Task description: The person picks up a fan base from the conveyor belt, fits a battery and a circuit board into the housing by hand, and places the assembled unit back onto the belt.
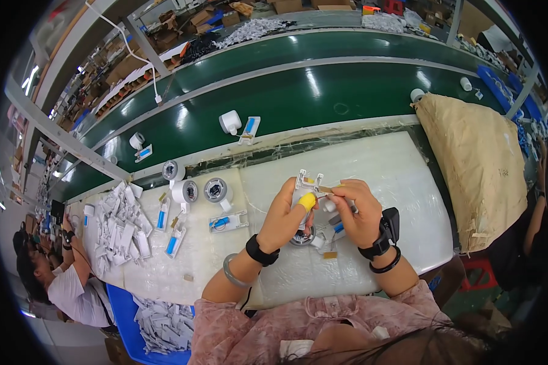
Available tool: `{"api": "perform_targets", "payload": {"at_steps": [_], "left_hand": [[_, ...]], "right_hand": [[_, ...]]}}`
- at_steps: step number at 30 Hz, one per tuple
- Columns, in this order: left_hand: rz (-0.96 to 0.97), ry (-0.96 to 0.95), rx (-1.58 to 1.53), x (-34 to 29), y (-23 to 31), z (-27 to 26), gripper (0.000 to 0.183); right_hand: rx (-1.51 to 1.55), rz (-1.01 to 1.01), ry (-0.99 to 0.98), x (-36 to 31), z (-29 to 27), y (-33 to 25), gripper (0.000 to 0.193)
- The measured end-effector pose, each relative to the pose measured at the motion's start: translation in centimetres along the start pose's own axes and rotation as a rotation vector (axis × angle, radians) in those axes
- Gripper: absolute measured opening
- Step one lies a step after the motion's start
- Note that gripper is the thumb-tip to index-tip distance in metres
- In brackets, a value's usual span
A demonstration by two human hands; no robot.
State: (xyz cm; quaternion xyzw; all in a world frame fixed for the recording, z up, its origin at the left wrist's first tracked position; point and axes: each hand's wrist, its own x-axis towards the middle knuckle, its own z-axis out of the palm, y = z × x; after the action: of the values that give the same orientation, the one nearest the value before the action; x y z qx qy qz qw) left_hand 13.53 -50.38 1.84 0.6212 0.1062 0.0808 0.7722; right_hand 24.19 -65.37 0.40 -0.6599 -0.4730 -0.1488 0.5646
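In the head view, the left hand (278,224) has its grip closed around a white plastic housing (301,193), raised over the counter (402,173), a yellow cover (308,202) on its thumb. The right hand (361,220) pinches a small brown strip (329,190) just beside the housing's pronged end. Round grey-rimmed white heads (215,190) and a heap of white plastic pieces (125,228) lie to the person's left, above a blue bin (119,316) of similar pieces.
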Motion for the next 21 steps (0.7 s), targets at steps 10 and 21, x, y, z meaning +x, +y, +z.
{"api": "perform_targets", "payload": {"at_steps": [10,21], "left_hand": [[0.065,-0.084,-0.020,-0.9,0.2,0.7,0.035],[0.106,-0.123,0.172,-1.3,0.3,0.5,0.035]], "right_hand": [[-0.037,-0.184,-0.040,-0.2,-0.6,0.2,0.020],[0.029,-0.117,-0.029,-0.4,-0.5,0.4,0.024]]}}
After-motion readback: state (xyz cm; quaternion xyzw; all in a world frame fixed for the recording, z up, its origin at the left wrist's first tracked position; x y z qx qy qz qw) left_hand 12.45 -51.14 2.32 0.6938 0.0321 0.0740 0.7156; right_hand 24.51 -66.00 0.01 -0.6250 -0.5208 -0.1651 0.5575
